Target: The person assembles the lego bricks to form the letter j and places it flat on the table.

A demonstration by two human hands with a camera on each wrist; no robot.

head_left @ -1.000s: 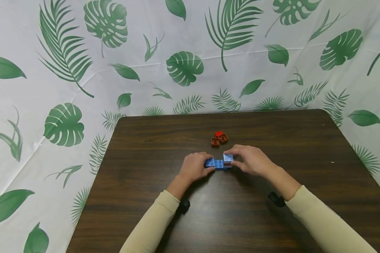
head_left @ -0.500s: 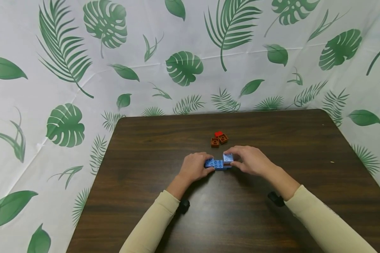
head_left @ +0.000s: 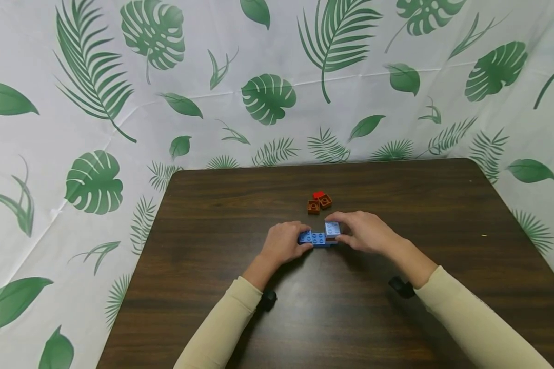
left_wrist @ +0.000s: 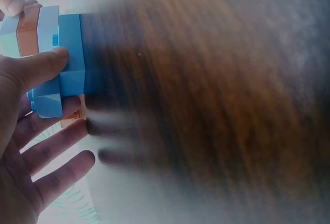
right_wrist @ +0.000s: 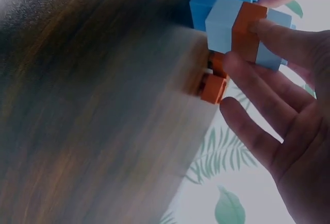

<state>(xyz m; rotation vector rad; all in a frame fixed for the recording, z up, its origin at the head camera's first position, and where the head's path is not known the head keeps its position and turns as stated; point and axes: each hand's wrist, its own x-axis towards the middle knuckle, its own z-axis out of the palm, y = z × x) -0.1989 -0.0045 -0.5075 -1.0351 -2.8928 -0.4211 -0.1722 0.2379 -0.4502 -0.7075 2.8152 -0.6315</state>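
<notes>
My left hand (head_left: 283,243) pinches the left end of a blue toy-brick base (head_left: 318,239) between thumb and fingers. In the left wrist view, the thumb presses the upper blue brick (left_wrist: 49,100), which sits offset on a longer blue brick (left_wrist: 73,54); the other fingers are spread. At the right end of the base, my right hand (head_left: 364,233) pinches a small stack topped by a light blue brick (head_left: 332,228). The right wrist view shows a brown brick (right_wrist: 248,31) sandwiched between two light blue ones, with the thumb on its side.
Behind the build lie two loose brown bricks, one square brick (head_left: 313,207) with its hollow underside up and another (head_left: 325,201) beside a red brick (head_left: 319,195). All lie on a dark wood table (head_left: 212,205), backed by a leaf-print cloth (head_left: 221,113).
</notes>
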